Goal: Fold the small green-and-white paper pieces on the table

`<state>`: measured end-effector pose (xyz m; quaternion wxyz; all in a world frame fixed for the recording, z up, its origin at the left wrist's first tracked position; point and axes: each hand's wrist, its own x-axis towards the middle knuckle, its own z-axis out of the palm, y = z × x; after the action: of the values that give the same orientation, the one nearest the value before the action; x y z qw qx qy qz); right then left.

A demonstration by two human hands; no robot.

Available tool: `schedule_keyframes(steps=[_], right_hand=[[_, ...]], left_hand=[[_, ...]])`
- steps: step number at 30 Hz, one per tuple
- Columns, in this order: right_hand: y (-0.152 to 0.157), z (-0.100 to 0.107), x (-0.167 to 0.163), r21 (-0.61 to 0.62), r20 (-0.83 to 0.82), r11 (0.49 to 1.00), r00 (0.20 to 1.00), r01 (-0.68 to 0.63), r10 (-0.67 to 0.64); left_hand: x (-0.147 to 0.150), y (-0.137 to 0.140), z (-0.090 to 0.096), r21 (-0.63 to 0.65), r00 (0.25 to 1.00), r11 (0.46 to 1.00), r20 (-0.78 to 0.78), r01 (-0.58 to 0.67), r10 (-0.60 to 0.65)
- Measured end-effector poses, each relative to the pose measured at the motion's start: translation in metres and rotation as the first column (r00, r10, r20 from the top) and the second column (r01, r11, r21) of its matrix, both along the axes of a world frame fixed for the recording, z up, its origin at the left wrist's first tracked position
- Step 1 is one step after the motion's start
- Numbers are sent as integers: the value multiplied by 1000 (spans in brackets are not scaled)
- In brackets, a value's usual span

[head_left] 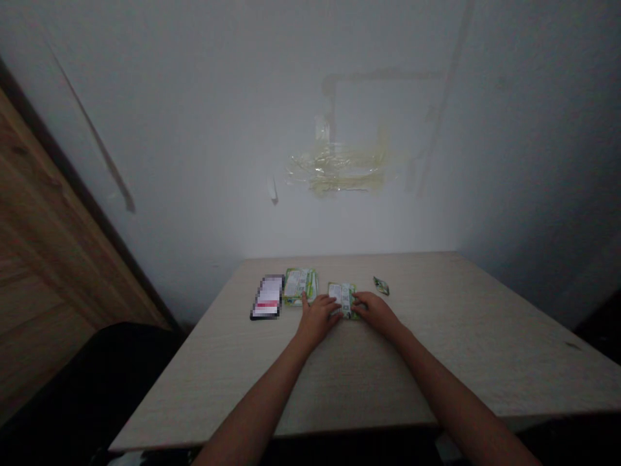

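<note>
A small green-and-white printed packet (342,296) lies flat on the table between my two hands. My left hand (318,318) holds its lower left edge between index finger and thumb, while an outer finger stretches towards a stack of similar green-and-white packets (299,282). From the other side, my right hand (377,312) closes its bent fingers on the packet's right edge. The undersides of the fingers are hidden. Just beyond my right hand is a small, dark green crumpled sachet or wrapper (381,285).
Left of the stack lies a phone (266,298) with a blurred, lit screen. The pale wooden table (446,343) meets a wall with peeling clear tape (344,168). A dark object (92,388) stands by the table's left side, near a wooden panel (48,239).
</note>
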<state>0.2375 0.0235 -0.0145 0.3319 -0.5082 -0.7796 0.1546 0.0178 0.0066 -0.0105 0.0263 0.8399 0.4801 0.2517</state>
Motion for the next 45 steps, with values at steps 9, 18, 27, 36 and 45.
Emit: schedule_keyframes(steps=[9,18,27,36,45], right_hand=[[5,-13,6,74,17,989,991,-131,130],[1,-10,11,15,36,980,980,-198,198],[2,-6,16,-46,67,971,969,-235,238],[1,-2,15,-32,53,971,970,-236,237],[-4,6,12,-32,10,972,972,-234,235]], left_hand=[[-5,-2,4,-44,995,995,-33,94,-95],[-14,-3,11,-147,989,979,-31,138,-144],[-15,-3,14,-174,992,977,-19,122,-128],[-14,-2,15,-187,992,974,0,124,-127],[-12,-2,17,-174,995,979,25,101,-99]])
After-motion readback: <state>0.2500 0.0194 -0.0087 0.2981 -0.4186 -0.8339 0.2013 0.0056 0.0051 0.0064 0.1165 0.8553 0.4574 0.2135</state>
